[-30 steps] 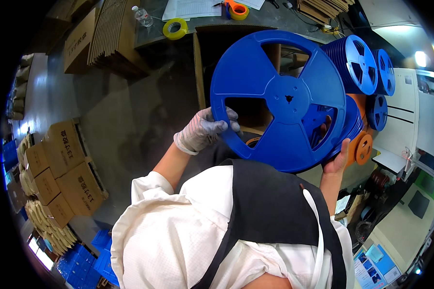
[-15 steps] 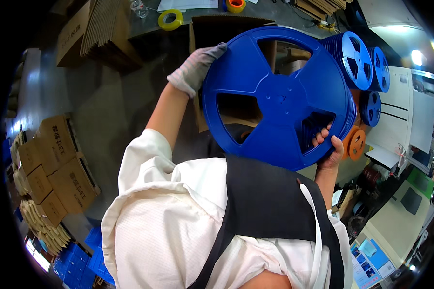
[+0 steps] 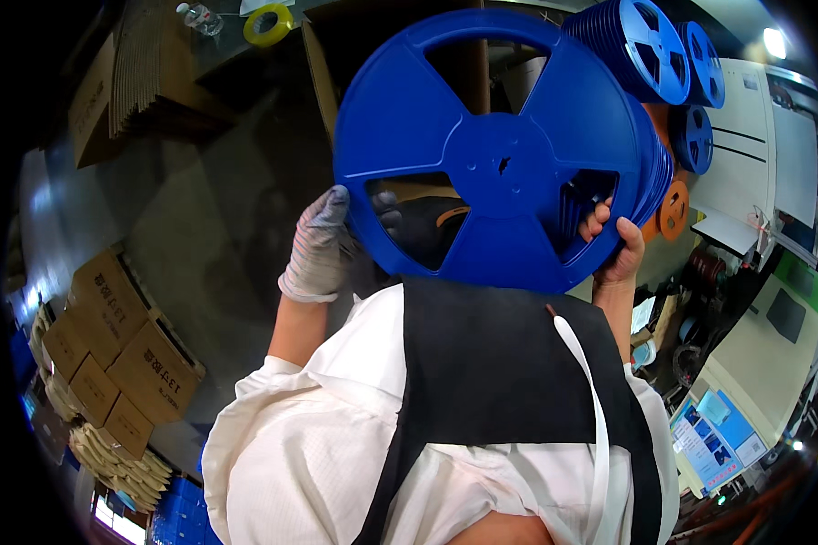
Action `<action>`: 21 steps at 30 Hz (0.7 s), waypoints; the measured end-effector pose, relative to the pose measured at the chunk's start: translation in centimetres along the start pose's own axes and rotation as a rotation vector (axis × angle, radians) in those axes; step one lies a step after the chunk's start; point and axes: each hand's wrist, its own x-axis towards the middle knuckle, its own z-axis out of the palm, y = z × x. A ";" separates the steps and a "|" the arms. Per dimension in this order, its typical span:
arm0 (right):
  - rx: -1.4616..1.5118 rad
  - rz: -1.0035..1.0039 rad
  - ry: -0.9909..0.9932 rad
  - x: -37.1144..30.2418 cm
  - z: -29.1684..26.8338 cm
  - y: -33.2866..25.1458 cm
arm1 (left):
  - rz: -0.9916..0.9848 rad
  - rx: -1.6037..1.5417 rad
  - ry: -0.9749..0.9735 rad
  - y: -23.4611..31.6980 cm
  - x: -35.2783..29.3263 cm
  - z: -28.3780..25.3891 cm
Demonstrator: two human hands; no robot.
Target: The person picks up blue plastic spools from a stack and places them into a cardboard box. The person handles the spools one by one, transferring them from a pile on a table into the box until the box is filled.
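A stack of large blue plastic reels (image 3: 500, 168) is held up in front of my chest, the front reel's flat face toward me. My left hand (image 3: 321, 245), in a pale striped glove with dark fingertips, is at the left rim. Its thumb lies by the front edge, and its fingers show behind, through the lower left cutout. My bare right hand (image 3: 620, 250) grips the lower right rim, fingers through a cutout and thumb outside. More reel edges show behind the front one on the right. How many reels there are cannot be made out.
Behind the reels stands an open cardboard box (image 3: 321, 68). More blue reels (image 3: 654, 54) and an orange reel (image 3: 673, 209) are at the right. Flattened cartons (image 3: 154, 82), yellow tape (image 3: 268, 25) and a bottle (image 3: 200, 18) lie at the far left. Taped cartons (image 3: 109, 318) are stacked lower left.
My left hand has moved from the reel's upper left rim down to its lower left rim. The front reel has turned, and the stack sits slightly further left and higher in view.
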 end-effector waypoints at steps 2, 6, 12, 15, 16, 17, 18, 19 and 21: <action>0.008 0.008 -0.027 0.2 0.1 0.0 | 0.006 0.031 0.007 0.0 0.0 -0.5; -0.009 0.027 -0.025 0.5 0.8 -0.2 | -0.018 -0.006 0.027 -0.5 -0.6 -0.8; -0.026 0.056 -0.018 1.4 0.5 -0.2 | -0.055 -0.101 0.006 -1.4 -1.2 -0.6; -0.072 0.057 0.019 2.1 2.8 -0.4 | 0.031 -0.151 0.020 -1.0 -0.4 -0.7; -0.077 0.041 0.054 2.2 4.1 -0.1 | 0.065 -0.162 0.037 -0.7 -0.1 -0.9; -0.081 0.025 0.088 2.5 4.7 0.4 | 0.087 -0.153 0.034 -0.4 0.3 -1.2; -0.088 0.000 0.070 3.2 2.1 0.6 | 0.109 -0.147 0.027 0.1 0.9 -1.6; -0.098 0.011 0.079 3.3 1.6 0.5 | 0.139 -0.140 0.021 0.4 1.4 -1.9; -0.119 0.031 0.098 3.3 1.3 0.5 | 0.158 -0.185 0.010 0.4 2.1 -3.1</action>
